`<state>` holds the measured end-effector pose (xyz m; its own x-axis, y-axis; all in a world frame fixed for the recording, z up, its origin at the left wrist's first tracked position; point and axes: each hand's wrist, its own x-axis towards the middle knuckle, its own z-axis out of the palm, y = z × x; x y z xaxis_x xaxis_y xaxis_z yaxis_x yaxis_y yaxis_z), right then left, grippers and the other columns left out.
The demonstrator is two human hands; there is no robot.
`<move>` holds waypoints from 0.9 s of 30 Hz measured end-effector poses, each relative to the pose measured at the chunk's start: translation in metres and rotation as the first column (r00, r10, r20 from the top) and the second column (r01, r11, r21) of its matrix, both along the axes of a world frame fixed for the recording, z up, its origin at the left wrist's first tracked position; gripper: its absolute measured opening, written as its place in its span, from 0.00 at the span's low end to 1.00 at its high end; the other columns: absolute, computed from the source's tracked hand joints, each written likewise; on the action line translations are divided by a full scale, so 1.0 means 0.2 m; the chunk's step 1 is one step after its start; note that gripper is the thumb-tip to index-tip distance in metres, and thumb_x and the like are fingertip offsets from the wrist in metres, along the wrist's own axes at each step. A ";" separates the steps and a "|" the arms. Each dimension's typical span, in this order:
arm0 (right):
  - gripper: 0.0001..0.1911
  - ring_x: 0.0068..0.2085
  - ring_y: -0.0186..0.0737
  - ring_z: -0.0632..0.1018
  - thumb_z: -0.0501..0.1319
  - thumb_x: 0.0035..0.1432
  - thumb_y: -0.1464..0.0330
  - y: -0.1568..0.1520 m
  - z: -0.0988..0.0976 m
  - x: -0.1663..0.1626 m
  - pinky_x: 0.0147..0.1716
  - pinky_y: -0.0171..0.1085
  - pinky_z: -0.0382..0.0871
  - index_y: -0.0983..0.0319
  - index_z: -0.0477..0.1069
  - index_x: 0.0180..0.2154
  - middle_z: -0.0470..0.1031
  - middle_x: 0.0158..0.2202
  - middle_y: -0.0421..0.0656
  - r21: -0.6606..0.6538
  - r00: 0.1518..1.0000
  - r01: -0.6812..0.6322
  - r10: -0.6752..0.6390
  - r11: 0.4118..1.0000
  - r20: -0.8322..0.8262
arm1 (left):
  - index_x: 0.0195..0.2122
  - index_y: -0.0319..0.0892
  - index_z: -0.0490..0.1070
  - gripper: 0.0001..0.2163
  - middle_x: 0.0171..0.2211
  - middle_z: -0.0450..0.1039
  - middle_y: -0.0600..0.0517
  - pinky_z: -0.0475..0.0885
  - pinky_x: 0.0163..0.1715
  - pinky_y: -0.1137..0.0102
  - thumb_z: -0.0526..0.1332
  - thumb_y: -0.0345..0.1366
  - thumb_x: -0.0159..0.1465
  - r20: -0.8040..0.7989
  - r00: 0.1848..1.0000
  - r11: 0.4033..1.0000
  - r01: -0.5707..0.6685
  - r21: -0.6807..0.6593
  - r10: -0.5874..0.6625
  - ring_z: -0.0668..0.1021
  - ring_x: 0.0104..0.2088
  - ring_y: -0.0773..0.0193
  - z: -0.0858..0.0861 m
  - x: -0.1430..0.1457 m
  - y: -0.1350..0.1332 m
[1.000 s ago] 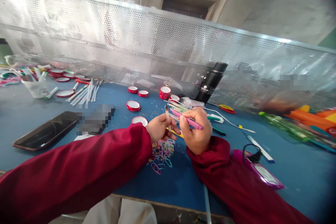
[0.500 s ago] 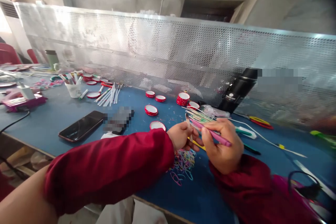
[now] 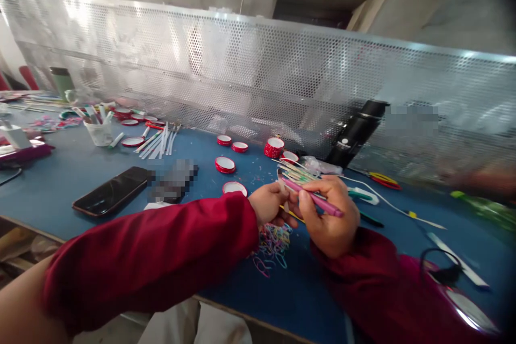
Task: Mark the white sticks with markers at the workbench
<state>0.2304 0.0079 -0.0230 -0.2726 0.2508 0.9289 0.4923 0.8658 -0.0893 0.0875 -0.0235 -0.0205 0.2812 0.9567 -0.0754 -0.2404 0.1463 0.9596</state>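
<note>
My left hand [image 3: 266, 205] pinches a small pale strip [image 3: 286, 204] whose kind I cannot make out. My right hand [image 3: 335, 221] is closed round a pink pen-like tool [image 3: 320, 202], with its dark tip close to the top of the strip; whether they touch is unclear. Just below both hands lies a pile of thin coloured loops [image 3: 271, 247], like rubber bands. Behind the hands are thin pale sticks [image 3: 296, 173] and a red-rimmed round tin [image 3: 234, 188] with a white inside. The curled fingers hide part of the strip.
More red tins [image 3: 274, 147] stand toward the perforated metal screen [image 3: 226, 75]. A phone [image 3: 113, 191], a cup of pens [image 3: 98, 133] and white sticks [image 3: 160, 141] are on the left. Toward the right lie a black cylinder [image 3: 357, 131], yellow-red pliers [image 3: 385, 180] and a white cable [image 3: 387, 199].
The view has turned slightly, so the table's things appear farther left. Both hands stay close together with the same holds, and the pen-like tool remains at the strip.
</note>
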 end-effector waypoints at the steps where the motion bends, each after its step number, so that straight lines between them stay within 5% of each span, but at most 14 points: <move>1: 0.07 0.35 0.49 0.74 0.61 0.53 0.69 0.00 0.00 0.00 0.45 0.56 0.68 0.54 0.67 0.36 0.73 0.30 0.43 -0.021 1.000 0.012 -0.012 1.000 -0.010 | 0.35 0.39 0.62 0.08 0.21 0.68 0.55 0.59 0.15 0.80 0.46 0.31 0.67 0.004 1.000 1.000 -0.006 -0.010 0.006 0.72 0.16 0.74 0.00 0.00 0.00; 10: 0.06 0.32 0.51 0.75 0.60 0.56 0.67 0.00 0.01 0.00 0.47 0.59 0.66 0.50 0.66 0.35 0.74 0.29 0.42 -0.022 1.000 -0.021 0.021 1.000 -0.002 | 0.33 0.40 0.61 0.08 0.22 0.67 0.56 0.59 0.15 0.80 0.45 0.32 0.67 0.017 1.000 1.000 -0.004 -0.021 0.004 0.73 0.16 0.73 -0.01 0.00 0.00; 27: 0.05 0.34 0.41 0.74 0.61 0.52 0.72 0.01 0.01 0.00 0.47 0.49 0.67 0.58 0.67 0.33 0.74 0.29 0.40 0.036 1.000 -0.022 0.022 0.999 -0.004 | 0.37 0.38 0.64 0.08 0.25 0.71 0.53 0.59 0.16 0.80 0.49 0.35 0.67 -0.002 1.000 1.000 -0.006 -0.010 0.006 0.73 0.16 0.73 -0.01 0.00 -0.02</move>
